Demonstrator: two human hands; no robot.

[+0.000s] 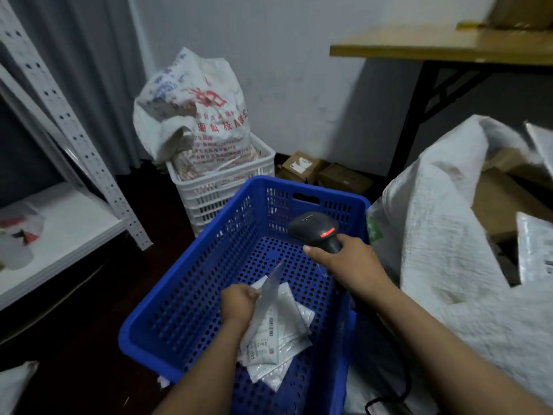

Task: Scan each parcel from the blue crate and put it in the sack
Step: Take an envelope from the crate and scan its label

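Note:
The blue crate [185,283] stands on the dark floor in front of me. In its near part lie a few flat white parcels [281,333] with printed labels. My left hand [239,301] is inside the crate and pinches the edge of a thin grey parcel [272,283], which stands tilted on edge. My right hand [344,265] grips a black barcode scanner [314,232] over the crate's right side; a red light glows on its head. The open white woven sack [443,235] stands right of the crate, with cardboard boxes and a white parcel [535,250] visible inside.
A white crate [221,187] holding a full printed sack [197,109] stands behind the blue crate. A white metal shelf rack [59,229] is at the left. A wooden table [443,49] is at the upper right, with brown cartons [323,172] on the floor below.

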